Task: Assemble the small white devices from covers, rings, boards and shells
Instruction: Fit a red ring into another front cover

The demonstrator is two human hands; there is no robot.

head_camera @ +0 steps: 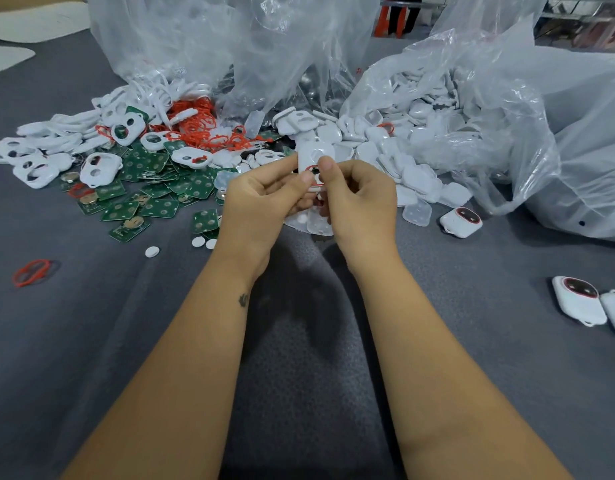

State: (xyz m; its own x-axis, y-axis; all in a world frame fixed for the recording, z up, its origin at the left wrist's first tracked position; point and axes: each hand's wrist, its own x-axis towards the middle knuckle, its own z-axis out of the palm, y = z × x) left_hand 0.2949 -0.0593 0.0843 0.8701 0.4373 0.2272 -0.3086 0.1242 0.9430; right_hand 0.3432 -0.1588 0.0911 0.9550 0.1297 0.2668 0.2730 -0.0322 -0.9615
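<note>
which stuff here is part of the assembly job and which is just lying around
Job: white cover with red ring in both hands, green boards, red rings, white shells, finished devices.
Lying about: plastic bags, white sheets.

No text, label, brand or number can be read anywhere; any print on the green boards (159,206) is too small to tell.
</note>
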